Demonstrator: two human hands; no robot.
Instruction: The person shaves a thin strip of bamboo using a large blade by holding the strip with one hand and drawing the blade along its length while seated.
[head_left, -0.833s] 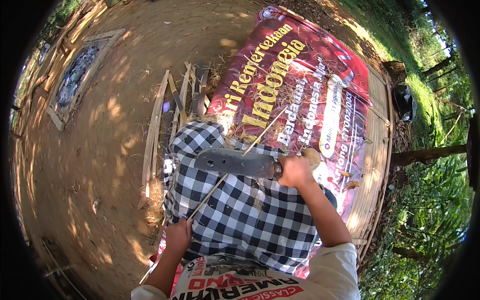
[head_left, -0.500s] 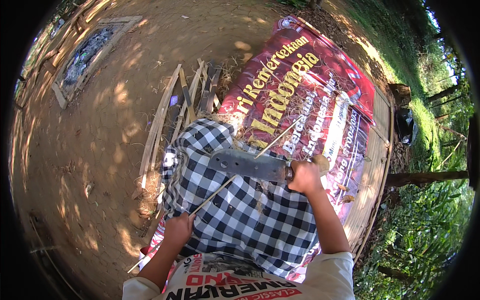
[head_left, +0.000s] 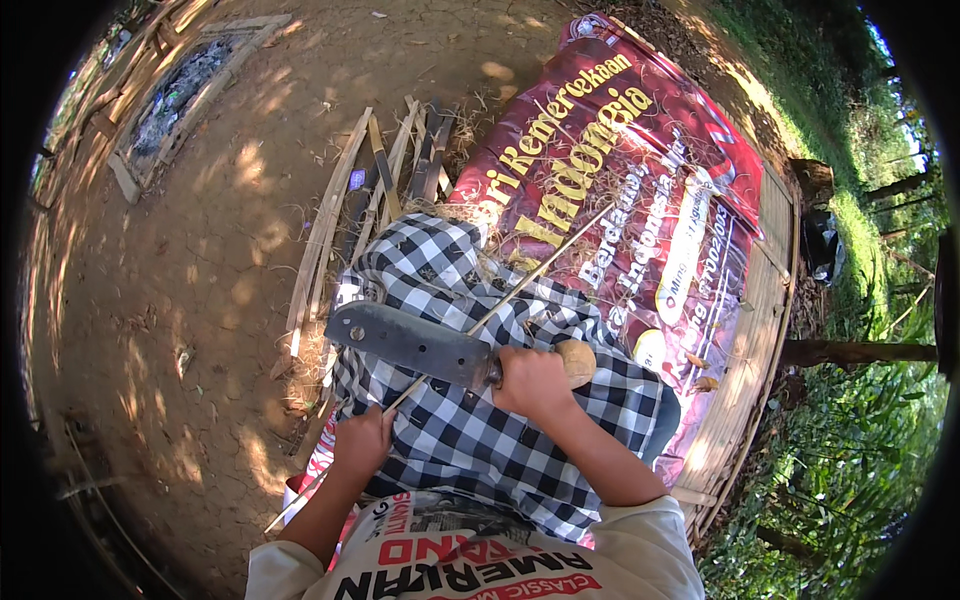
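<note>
My right hand (head_left: 533, 381) is wrapped round the wooden handle of a broad dark machete (head_left: 410, 343), and the handle's round pale knob shows past my fist. The blade points left, above my lap, and crosses over a long thin bamboo stick (head_left: 545, 262). My left hand (head_left: 364, 440) is closed round the lower part of that stick, left of the blade. The stick slants from the lower left up to the right, over the banner. A black-and-white checkered cloth (head_left: 490, 440) covers my lap beneath both hands. Whether the blade touches the stick, I cannot tell.
Ahead lies a dark red printed banner (head_left: 560, 130) strewn with thin shavings, over a bamboo slat platform (head_left: 745, 370). Split bamboo strips (head_left: 325, 235) lie on the dirt ground (head_left: 200, 300) to the left. A framed ash pit (head_left: 185, 95) is at the far left.
My right hand has drawn the machete left and slightly down, nearer my left hand along the stick. My left hand still grips the stick and has shifted only a little.
</note>
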